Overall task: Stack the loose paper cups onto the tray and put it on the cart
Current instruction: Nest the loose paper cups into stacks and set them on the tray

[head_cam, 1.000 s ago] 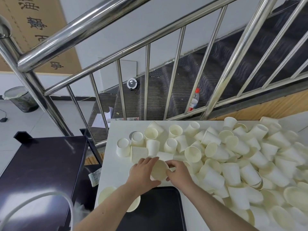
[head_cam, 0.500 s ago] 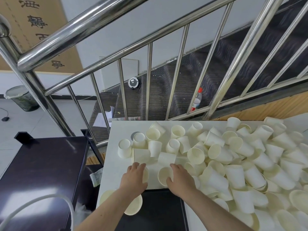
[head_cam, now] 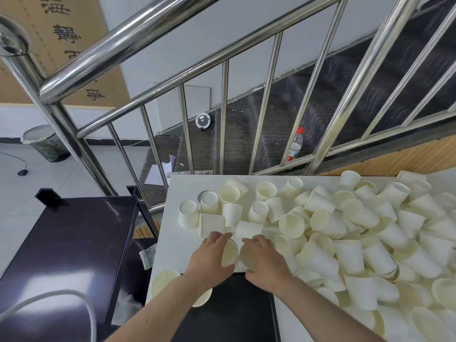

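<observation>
Loose white paper cups [head_cam: 357, 233] lie heaped over the white table [head_cam: 172, 243], most on their sides. The black tray [head_cam: 234, 312] sits at the table's near edge, between my forearms. My left hand [head_cam: 209, 257] grips one cup [head_cam: 229, 253] just beyond the tray's far edge. Close beside it, my right hand [head_cam: 265, 260] grips another cup [head_cam: 248, 255], its mouth facing me. The two cups nearly touch. Two more cups [head_cam: 164, 282] lie by my left forearm.
The dark cart [head_cam: 64, 243] stands to the left of the table, its top bare. A steel stair railing [head_cam: 222, 114] runs behind the table. A plastic bottle [head_cam: 294, 144] stands on the stairs beyond it. A bin [head_cam: 44, 143] is at far left.
My hands parted, each taking a cup, and have now come back together, bringing the two cups side by side beyond the tray's far edge.
</observation>
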